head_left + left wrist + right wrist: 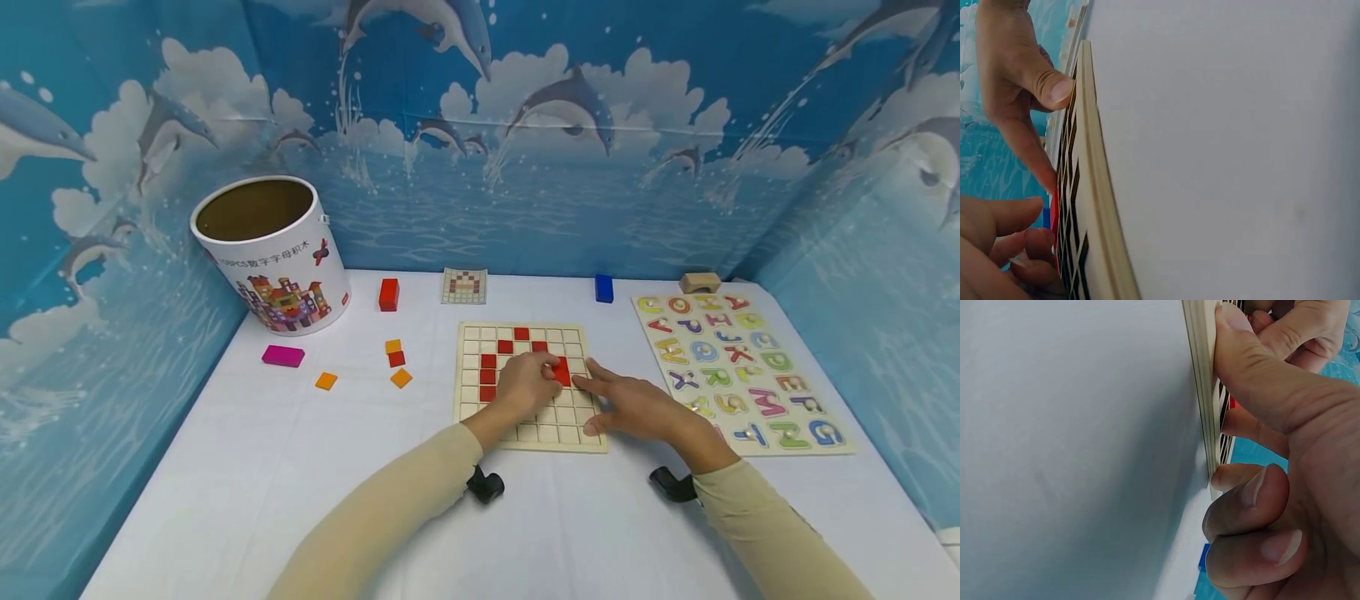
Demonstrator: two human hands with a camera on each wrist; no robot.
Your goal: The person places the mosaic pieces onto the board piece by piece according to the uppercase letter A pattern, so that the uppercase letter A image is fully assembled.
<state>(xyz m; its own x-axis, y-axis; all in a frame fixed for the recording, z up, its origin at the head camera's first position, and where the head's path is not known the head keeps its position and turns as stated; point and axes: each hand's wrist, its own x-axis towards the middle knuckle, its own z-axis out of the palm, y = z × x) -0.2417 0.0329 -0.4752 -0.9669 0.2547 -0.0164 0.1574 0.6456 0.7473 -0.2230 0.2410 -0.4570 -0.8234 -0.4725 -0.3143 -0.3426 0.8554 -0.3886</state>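
Note:
A pale wooden grid board (471, 417) lies on the white table with several red square tiles (488, 375) in its cells. My left hand (525, 385) reaches across it, fingers bent, their tips at a red tile (562, 375) right of the middle. In the left wrist view a gap shows between thumb and fingers; whether they grip a tile I cannot tell. From the right side comes my right hand (633, 404), index fingertip beside that same tile. Its thumb (1241, 356) rests on the board's near edge, while the other fingers bend loosely below.
Left of the board lie loose orange tiles (326, 381) and another red tile (397, 358). Farther out are a magenta block (283, 356), red block (388, 295), pattern card (464, 286), blue block (603, 288), white bucket (292, 283), wooden block (699, 283) and alphabet board (750, 375).

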